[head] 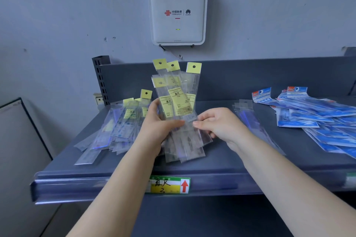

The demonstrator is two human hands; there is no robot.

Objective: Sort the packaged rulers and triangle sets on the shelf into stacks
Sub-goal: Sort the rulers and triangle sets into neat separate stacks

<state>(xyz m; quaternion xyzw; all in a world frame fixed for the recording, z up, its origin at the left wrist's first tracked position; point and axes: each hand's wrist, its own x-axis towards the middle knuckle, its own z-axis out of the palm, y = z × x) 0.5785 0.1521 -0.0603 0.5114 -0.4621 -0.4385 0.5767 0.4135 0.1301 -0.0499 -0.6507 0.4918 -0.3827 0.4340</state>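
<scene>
Shelf edge, nearest: a clear price-strip rail carrying a green-and-yellow shelf label [169,184] with handwritten characters and a red up-arrow.

Shelf [231,161]: dark grey metal, with a raised back panel.

Left hand [157,127]: raised above the shelf middle, fingers and thumb curled round a fanned bundle of yellow-header ruler packs [178,102], gripping them near mid-length. The packs stand roughly upright, splayed apart at the top; each has a yellow hang tab with a punched hole and a yellow label behind clear film.

Right hand [217,123]: just beside the left hand, fingertips pinching the right edge of the same bundle at about the same height.

Left of the hands: a loose pile of ruler packs [115,127] of the same yellow-header kind, lying flat and overlapping at mixed angles on the shelf.

Right of the hands: a clear-header pack [250,119] with a bluish insert, lying alone and slanted; its contents are too blurred to identify, possibly a ruler.

Far right: a spread heap of blue-and-white packs [316,113], overlapping, well apart from the bundle.

Back left: a perforated shelf upright [101,79].

Wall behind: a white WiFi router [178,12], logos printed on the face, a small green light lit.
</scene>
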